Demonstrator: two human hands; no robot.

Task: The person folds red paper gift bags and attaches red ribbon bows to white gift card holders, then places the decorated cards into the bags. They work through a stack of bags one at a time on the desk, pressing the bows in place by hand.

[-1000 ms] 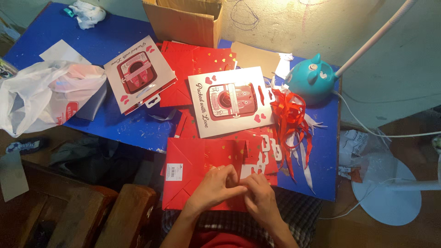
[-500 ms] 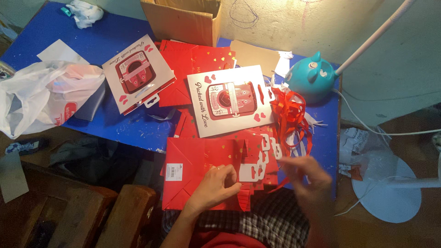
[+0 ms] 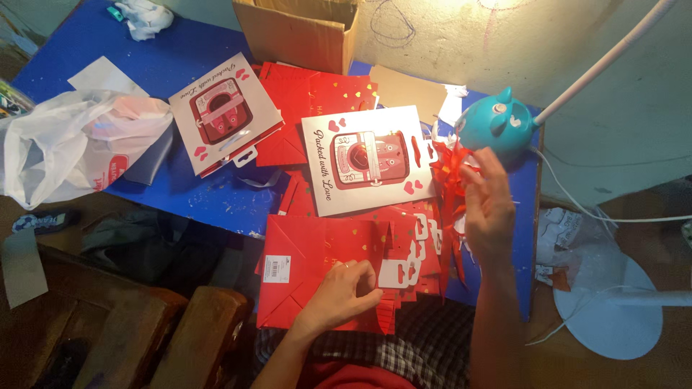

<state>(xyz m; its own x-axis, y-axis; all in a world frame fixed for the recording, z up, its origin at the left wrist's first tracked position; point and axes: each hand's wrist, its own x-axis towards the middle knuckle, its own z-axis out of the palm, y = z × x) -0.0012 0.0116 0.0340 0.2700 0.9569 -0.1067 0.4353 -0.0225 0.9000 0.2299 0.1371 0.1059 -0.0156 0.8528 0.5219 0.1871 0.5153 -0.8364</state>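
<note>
Head view: a light, creasable red paper bag [image 3: 317, 277] at the tabletop's near edge is pinned by the curled left hand [image 3: 346, 288]; red ribbons [image 3: 450, 176] are reached by the spread, empty right hand [image 3: 490, 209].

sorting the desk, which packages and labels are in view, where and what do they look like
White card pack: table centre, rectangular, red picture, hearts.
Second white card pack: further left, tilted, same look.
Cardboard box: table's far edge, brown, open.
Barcode sticker: small, white, on red folded bag under left hand.
</note>
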